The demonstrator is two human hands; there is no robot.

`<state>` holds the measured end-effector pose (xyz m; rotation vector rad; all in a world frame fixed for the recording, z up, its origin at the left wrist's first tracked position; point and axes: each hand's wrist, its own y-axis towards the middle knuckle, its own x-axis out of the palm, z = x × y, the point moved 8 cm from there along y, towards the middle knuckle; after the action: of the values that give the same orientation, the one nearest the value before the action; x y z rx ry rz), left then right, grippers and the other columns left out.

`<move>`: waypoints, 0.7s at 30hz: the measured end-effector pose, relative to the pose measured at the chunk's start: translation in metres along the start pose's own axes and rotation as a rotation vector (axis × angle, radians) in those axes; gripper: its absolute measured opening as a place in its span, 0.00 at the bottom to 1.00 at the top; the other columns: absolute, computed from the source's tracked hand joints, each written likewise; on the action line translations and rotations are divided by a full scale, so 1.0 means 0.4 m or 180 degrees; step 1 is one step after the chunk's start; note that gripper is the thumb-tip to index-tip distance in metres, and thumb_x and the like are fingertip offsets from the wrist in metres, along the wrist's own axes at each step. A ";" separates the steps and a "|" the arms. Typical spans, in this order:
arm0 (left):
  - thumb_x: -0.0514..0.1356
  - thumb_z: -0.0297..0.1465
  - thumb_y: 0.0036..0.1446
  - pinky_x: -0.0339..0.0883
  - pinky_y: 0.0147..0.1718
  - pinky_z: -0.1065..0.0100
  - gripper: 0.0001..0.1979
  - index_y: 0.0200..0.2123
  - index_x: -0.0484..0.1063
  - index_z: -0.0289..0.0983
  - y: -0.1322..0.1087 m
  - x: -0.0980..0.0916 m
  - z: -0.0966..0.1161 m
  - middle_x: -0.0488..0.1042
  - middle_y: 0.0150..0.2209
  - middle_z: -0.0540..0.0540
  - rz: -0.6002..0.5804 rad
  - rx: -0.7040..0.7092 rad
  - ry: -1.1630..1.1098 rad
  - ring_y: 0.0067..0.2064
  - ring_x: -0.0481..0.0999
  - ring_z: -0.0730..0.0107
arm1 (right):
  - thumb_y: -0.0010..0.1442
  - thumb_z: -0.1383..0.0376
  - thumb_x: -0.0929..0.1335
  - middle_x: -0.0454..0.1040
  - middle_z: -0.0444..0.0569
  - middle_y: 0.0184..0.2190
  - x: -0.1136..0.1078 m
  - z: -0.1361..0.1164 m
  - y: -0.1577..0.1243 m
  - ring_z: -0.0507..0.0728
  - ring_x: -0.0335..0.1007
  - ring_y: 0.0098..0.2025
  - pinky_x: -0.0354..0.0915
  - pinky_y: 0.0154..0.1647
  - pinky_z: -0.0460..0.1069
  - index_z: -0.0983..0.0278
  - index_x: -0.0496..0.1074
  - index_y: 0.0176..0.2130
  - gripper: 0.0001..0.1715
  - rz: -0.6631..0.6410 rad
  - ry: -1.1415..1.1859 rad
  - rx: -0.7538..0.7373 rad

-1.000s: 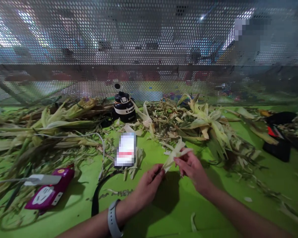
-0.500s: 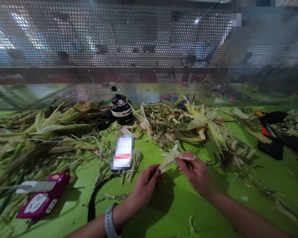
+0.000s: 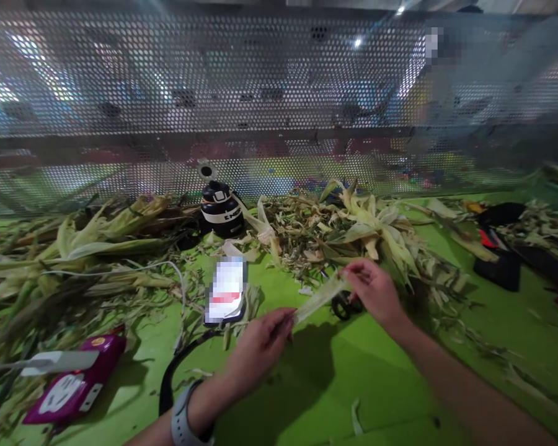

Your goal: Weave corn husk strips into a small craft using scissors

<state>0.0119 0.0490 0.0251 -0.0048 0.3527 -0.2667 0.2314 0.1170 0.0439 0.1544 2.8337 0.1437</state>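
While both hands are kept over the green table (image 3: 353,384), a pale corn husk strip (image 3: 317,298) is held stretched between them. Its lower end is pinched in the closed fingers of the left hand (image 3: 260,347), and its upper end is gripped in the closed fingers of the right hand (image 3: 376,290). A grey watch (image 3: 181,422) is worn on the left wrist. A dark looped object (image 3: 345,306), too blurred to identify, is seen on the table just below the strip, beside the right hand. A phone (image 3: 225,291) is laid face up left of the strip, with a black strap (image 3: 174,365) curved near it. A heap of husks (image 3: 376,229) is piled behind the right hand, and long stalks (image 3: 74,248) are spread at far left. A black bottle (image 3: 221,212) is stood upright before the perforated metal screen (image 3: 279,93). A magenta device (image 3: 72,389) is placed at lower left.
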 end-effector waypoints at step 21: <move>0.66 0.35 0.47 0.58 0.16 0.77 0.08 0.29 0.78 0.36 0.041 -0.168 0.111 0.75 0.20 0.49 -0.0746 -0.0494 -0.0118 0.17 0.65 0.77 | 0.65 0.51 0.60 0.65 0.43 0.26 0.173 -0.077 -0.196 0.49 0.62 0.24 0.60 0.24 0.44 0.63 0.73 0.37 0.22 -0.2920 0.0006 0.0079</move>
<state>-0.0295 0.0804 0.0890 -0.2046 0.3353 -0.4699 0.1494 0.0452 0.0443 -1.1079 2.6036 -0.0950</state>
